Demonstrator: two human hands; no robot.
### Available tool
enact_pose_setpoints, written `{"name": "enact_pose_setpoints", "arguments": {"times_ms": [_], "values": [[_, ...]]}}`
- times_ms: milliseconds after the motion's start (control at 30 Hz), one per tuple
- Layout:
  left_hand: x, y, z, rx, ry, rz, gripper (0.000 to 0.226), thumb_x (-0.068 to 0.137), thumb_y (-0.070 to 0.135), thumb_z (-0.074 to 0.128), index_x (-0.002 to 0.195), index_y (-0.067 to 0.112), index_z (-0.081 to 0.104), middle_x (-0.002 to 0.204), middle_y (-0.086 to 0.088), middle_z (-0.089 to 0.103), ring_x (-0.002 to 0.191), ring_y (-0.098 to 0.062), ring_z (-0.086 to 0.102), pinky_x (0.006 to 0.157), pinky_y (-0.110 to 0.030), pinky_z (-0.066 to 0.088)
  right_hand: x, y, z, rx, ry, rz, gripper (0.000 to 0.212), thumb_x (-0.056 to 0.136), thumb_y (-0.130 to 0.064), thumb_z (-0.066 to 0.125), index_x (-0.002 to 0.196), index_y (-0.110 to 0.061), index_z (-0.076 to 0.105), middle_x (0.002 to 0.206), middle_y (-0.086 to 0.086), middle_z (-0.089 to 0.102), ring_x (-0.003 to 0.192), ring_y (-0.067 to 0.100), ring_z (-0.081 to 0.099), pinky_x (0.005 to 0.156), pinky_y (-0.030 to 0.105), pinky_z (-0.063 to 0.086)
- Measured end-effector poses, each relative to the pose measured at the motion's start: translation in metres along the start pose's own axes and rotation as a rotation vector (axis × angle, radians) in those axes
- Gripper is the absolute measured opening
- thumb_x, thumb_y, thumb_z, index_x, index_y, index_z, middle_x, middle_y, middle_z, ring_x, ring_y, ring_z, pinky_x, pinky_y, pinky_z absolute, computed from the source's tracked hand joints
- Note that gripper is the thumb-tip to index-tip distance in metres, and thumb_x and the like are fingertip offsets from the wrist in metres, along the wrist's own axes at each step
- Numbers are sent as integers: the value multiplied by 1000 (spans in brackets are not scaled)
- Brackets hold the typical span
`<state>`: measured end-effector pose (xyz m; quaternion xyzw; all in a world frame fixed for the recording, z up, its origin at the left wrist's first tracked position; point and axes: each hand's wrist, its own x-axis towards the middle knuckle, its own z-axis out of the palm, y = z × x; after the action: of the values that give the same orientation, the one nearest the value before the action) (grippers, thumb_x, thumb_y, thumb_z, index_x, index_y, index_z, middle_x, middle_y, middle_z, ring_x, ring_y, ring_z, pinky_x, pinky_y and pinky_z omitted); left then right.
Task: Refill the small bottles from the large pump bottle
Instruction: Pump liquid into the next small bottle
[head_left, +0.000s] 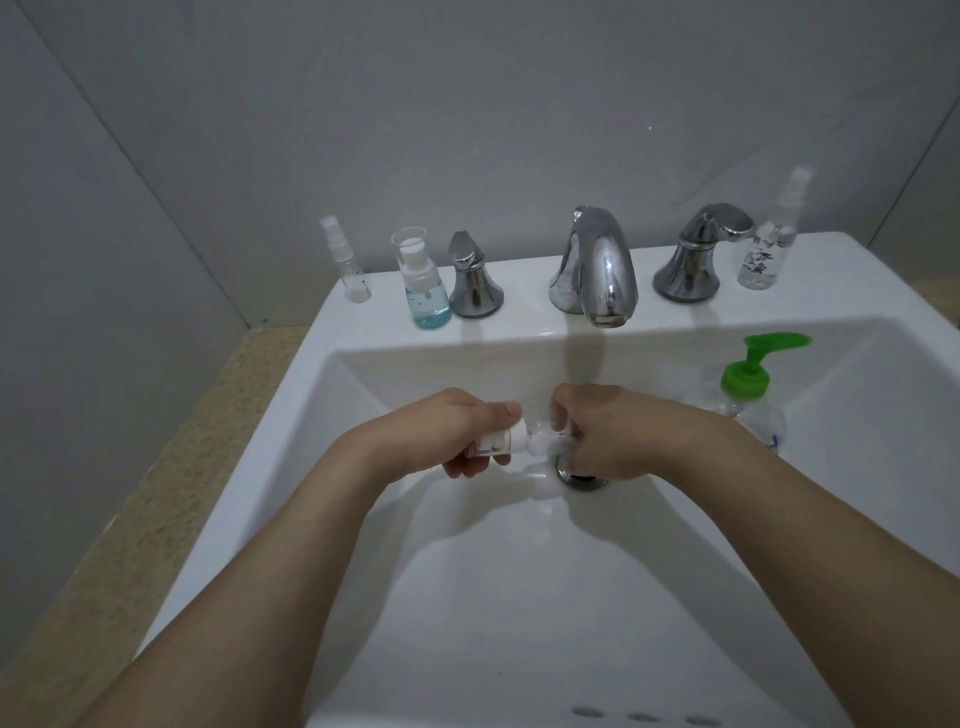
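Both hands (524, 431) grip (apparently) one small bottle (498, 440).

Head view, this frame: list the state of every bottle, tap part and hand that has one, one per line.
Left hand: grips a small bottle, lying sideways over the basin.
Small bottle: held by both hands at its ends.
Right hand: fingers curled on the bottle's far end.
Pump bottle: upright in the sink, pump on.
Blue bottle: upright, capped, partly full.
Thin spray bottle: upright, looks empty.
Clear spray bottle: upright, capped.
Spout: no water running.
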<state>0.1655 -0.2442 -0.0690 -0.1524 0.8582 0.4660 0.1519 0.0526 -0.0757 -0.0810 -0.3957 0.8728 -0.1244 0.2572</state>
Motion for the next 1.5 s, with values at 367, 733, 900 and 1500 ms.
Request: {"name": "enact_pose_setpoints", "arguments": {"times_ms": [367, 733, 900, 1500], "values": [[1, 1, -1, -29, 26, -50, 51, 84, 55, 50, 75, 9, 66, 53, -3, 54, 46, -16, 46, 57, -26, 40, 0, -1, 2, -18, -2, 15, 29, 80, -22, 61, 105, -28, 46, 95, -8, 49, 87, 15, 50, 65, 27, 41], [1, 6, -10, -306, 238, 104, 32, 93, 39, 58, 84, 9, 57, 60, -1, 55, 53, -17, 42, 56, -29, 37, -4, 2, -2, -112, -44, 134, 34, 82, -27, 59, 113, -20, 46, 99, -1, 52, 87, 20, 53, 63, 29, 40], [1, 7, -10, -325, 301, 130, 37, 72, 31, 67, 101, 9, 61, 79, -3, 66, 62, -15, 58, 61, -30, 44, -3, -1, -1, -61, -58, 88, 33, 81, -31, 61, 110, -23, 46, 98, -5, 55, 84, 14, 54, 63, 27, 42], [7, -21, -27, -9, 1229, 48, 26, 84, 37, 61, 103, 21, 56, 102, 2, 61, 97, -20, 56, 82, -35, 46, 4, -13, 12, 182, 123, -153, 31, 80, -51, 62, 100, -37, 42, 97, -12, 55, 83, 9, 58, 75, 35, 52]]}}
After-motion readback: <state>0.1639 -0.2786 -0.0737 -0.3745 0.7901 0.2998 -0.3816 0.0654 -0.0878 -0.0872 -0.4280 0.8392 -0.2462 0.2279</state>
